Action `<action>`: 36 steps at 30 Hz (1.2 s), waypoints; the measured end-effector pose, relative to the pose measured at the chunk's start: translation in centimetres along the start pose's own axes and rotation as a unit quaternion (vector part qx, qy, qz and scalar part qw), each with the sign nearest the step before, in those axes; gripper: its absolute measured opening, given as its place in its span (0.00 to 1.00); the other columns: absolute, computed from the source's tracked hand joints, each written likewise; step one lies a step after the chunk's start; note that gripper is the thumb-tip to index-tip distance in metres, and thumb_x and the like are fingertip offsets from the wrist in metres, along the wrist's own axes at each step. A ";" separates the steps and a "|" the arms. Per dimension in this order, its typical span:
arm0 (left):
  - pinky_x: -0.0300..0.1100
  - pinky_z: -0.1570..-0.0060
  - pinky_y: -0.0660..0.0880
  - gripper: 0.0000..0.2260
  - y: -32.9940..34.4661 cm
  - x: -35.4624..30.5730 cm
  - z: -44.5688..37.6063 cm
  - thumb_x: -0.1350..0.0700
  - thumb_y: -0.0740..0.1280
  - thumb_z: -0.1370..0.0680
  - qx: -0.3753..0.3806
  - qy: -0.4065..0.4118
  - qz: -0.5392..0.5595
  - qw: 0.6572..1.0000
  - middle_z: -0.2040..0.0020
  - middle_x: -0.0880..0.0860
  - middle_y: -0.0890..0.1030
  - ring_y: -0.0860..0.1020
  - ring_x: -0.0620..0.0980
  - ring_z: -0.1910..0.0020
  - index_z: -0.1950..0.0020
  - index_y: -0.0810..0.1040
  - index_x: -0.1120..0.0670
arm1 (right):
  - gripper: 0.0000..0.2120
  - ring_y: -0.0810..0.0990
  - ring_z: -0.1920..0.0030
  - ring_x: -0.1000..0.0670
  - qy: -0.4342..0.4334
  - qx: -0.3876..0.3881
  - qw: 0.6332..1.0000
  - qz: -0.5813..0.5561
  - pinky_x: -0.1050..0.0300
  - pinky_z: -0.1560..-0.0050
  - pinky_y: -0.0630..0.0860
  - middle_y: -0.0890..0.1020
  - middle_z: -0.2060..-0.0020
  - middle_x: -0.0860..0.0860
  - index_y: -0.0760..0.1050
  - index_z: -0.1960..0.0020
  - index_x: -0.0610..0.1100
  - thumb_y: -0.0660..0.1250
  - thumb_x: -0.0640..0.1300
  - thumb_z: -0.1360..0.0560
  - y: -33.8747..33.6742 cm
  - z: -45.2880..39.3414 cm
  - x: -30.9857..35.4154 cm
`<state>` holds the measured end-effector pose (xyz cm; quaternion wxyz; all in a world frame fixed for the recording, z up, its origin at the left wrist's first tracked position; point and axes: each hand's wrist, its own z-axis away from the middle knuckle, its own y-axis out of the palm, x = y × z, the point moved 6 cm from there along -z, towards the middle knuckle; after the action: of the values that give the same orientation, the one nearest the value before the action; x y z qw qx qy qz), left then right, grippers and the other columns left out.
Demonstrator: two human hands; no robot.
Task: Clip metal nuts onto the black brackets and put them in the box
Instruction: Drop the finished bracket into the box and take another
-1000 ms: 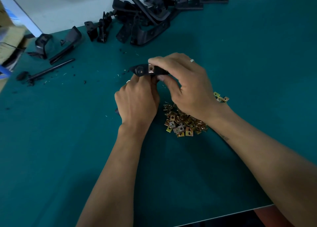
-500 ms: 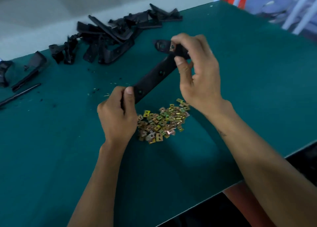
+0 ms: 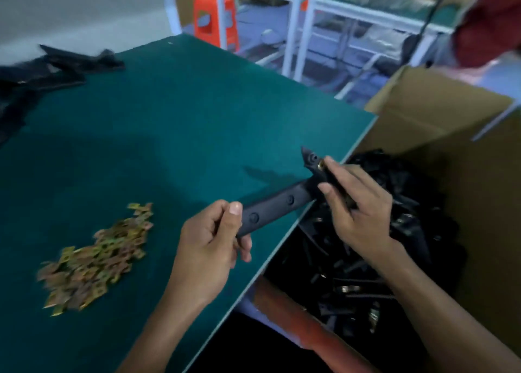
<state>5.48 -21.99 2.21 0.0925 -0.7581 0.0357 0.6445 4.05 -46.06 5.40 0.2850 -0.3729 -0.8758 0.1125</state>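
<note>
A long black bracket (image 3: 277,204) is held in the air across the table's right edge. My left hand (image 3: 208,247) grips its near end. My right hand (image 3: 356,210) pinches its far end, where a brass-coloured metal nut (image 3: 320,164) is clipped on, just over the cardboard box (image 3: 439,113). The box stands beside the table and holds several black brackets (image 3: 366,271). A heap of loose metal nuts (image 3: 98,257) lies on the green table (image 3: 183,113) to the left of my hands.
A pile of unworked black brackets (image 3: 48,70) lies at the table's far left corner. Beyond the table stand a red plastic stool (image 3: 215,17) and a white metal rack (image 3: 298,28). A reddish bar (image 3: 307,322) runs below the table edge by the box.
My view has swung right, bringing the box into sight. Both hands have carried the bracket rightward from above the nut heap to the table's right edge.
</note>
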 end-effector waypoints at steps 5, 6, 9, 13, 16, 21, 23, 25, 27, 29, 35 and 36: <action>0.41 0.78 0.69 0.11 7.7 2.5 0.1 0.52 0.61 0.15 0.093 -0.112 0.029 0.989 0.66 0.53 0.81 0.78 0.51 0.73 0.57 0.76 0.51 | 0.23 0.84 0.51 0.59 0.271 -0.091 0.955 -0.077 0.65 0.49 0.79 0.87 0.51 0.52 0.78 0.32 0.39 0.76 0.35 0.26 -5.7 4.4 -5.0; 0.41 0.77 0.70 0.09 9.3 2.9 0.1 0.55 0.61 0.15 0.100 -0.127 0.025 0.987 0.66 0.52 0.80 0.79 0.50 0.73 0.55 0.75 0.52 | 0.21 0.85 0.52 0.57 0.322 -0.117 0.933 -0.108 0.63 0.50 0.80 0.87 0.53 0.55 0.79 0.35 0.41 0.77 0.35 0.27 -6.5 5.5 -6.1; 0.41 0.76 0.73 0.05 14.8 3.9 0.6 0.56 0.61 0.16 0.124 -0.167 0.032 0.978 0.62 0.50 0.80 0.82 0.51 0.71 0.50 0.74 0.50 | 0.19 0.83 0.50 0.48 0.439 -0.199 0.857 -0.182 0.50 0.47 0.81 0.85 0.52 0.49 0.81 0.40 0.44 0.77 0.31 0.28 -8.3 9.2 -9.1; 0.42 0.72 0.76 0.05 21.4 5.9 1.4 0.57 0.58 0.15 0.148 -0.233 0.065 0.959 0.58 0.56 0.81 0.83 0.53 0.70 0.46 0.73 0.53 | 0.29 0.81 0.41 0.46 0.549 -0.298 0.747 -0.227 0.48 0.43 0.80 0.80 0.40 0.49 0.75 0.31 0.49 0.76 0.31 0.28 -10.0 13.4 -12.6; 0.39 0.72 0.76 0.06 24.5 8.1 1.9 0.58 0.57 0.15 0.141 -0.295 0.057 0.943 0.56 0.59 0.82 0.82 0.51 0.71 0.43 0.73 0.57 | 0.16 0.82 0.50 0.48 0.683 -0.212 0.667 -0.210 0.49 0.51 0.77 0.81 0.47 0.46 0.76 0.39 0.43 0.75 0.44 0.23 -9.2 17.0 -14.2; 0.49 0.57 0.81 0.12 27.3 11.4 1.6 0.53 0.61 0.15 0.202 -0.306 -0.101 0.925 0.46 0.61 0.81 0.83 0.57 0.53 0.40 0.73 0.62 | 0.15 0.70 0.75 0.48 0.737 -0.094 0.579 -0.336 0.56 0.75 0.69 0.71 0.69 0.43 0.71 0.64 0.42 0.64 0.40 0.18 -5.3 22.3 -12.7; 0.49 0.46 0.79 0.17 27.4 12.6 1.9 0.50 0.61 0.16 0.257 -0.311 -0.186 0.896 0.36 0.60 0.76 0.79 0.59 0.41 0.33 0.69 0.61 | 0.18 0.71 0.74 0.50 0.762 -0.150 0.551 -0.306 0.55 0.73 0.69 0.70 0.71 0.46 0.69 0.66 0.44 0.62 0.35 0.17 -4.6 24.5 -13.3; 0.48 0.35 0.72 0.27 27.4 13.6 2.5 0.48 0.60 0.16 0.301 -0.320 -0.217 0.872 0.25 0.60 0.67 0.71 0.60 0.29 0.22 0.58 0.62 | 0.14 0.75 0.66 0.48 0.781 -0.230 0.494 -0.306 0.53 0.60 0.75 0.73 0.65 0.43 0.72 0.60 0.40 0.60 0.33 0.17 -3.9 26.6 -14.2; 0.49 0.29 0.65 0.33 27.0 13.9 3.1 0.47 0.59 0.15 0.339 -0.320 -0.239 0.852 0.20 0.58 0.58 0.62 0.59 0.23 0.18 0.50 0.60 | 0.06 0.79 0.55 0.43 0.806 -0.252 0.453 -0.285 0.48 0.45 0.78 0.78 0.54 0.38 0.74 0.48 0.33 0.59 0.31 0.16 -3.4 28.3 -14.8; 0.50 0.33 0.68 0.27 26.1 13.9 3.6 0.46 0.59 0.15 0.393 -0.298 -0.265 0.829 0.24 0.59 0.66 0.67 0.60 0.27 0.21 0.60 0.60 | 0.05 0.79 0.56 0.44 0.831 -0.205 0.462 -0.231 0.50 0.50 0.79 0.79 0.54 0.39 0.75 0.50 0.33 0.61 0.30 0.17 -3.3 30.2 -14.8; 0.52 0.42 0.75 0.22 23.9 8.9 2.5 0.45 0.58 0.15 0.505 -0.172 -0.262 0.804 0.30 0.58 0.74 0.77 0.58 0.37 0.24 0.68 0.54 | 0.05 0.83 0.61 0.43 0.863 -0.147 0.467 -0.126 0.57 0.67 0.76 0.85 0.58 0.37 0.81 0.49 0.31 0.70 0.31 0.24 -5.1 32.5 -13.0; 0.51 0.39 0.74 0.23 23.3 7.3 1.9 0.44 0.59 0.15 0.492 -0.145 -0.252 0.820 0.28 0.55 0.73 0.76 0.57 0.34 0.22 0.66 0.52 | 0.07 0.82 0.60 0.43 0.858 -0.148 0.479 -0.115 0.56 0.66 0.74 0.85 0.55 0.37 0.82 0.47 0.31 0.70 0.33 0.24 -5.6 32.1 -12.9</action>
<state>0.80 -44.05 -7.47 0.6168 -0.4918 0.1422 0.5979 -10.72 -58.72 -23.73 0.8453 -0.2165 -0.2342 -0.4287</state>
